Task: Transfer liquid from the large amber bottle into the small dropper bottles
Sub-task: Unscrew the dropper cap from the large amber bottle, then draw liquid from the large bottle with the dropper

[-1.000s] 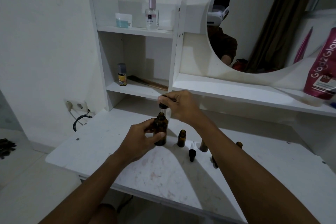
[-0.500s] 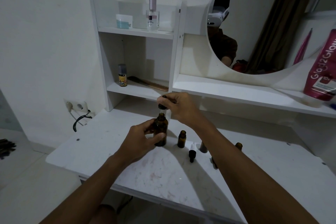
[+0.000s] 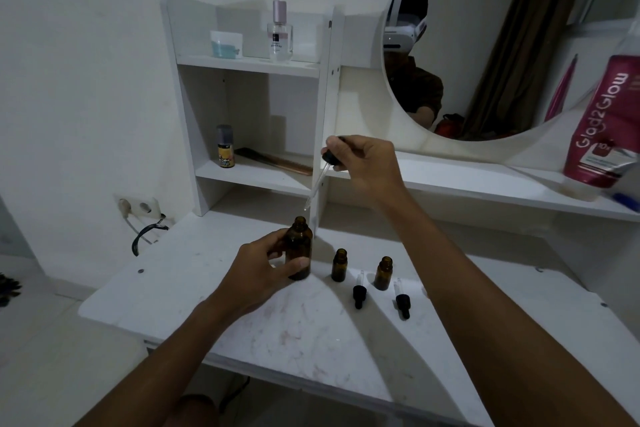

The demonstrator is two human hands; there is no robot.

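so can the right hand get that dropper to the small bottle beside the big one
Probably yes: the right hand holds the dropper above the large amber bottle, and that small bottle stands open beside it, nothing over its mouth.

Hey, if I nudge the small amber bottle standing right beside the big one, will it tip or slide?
Likely tips easily: the small bottle stands upright, tall for its narrow base, with no hand on it. It is uncapped, so a tip might spill any contents. On the smooth white table, a low push would probably slide it.
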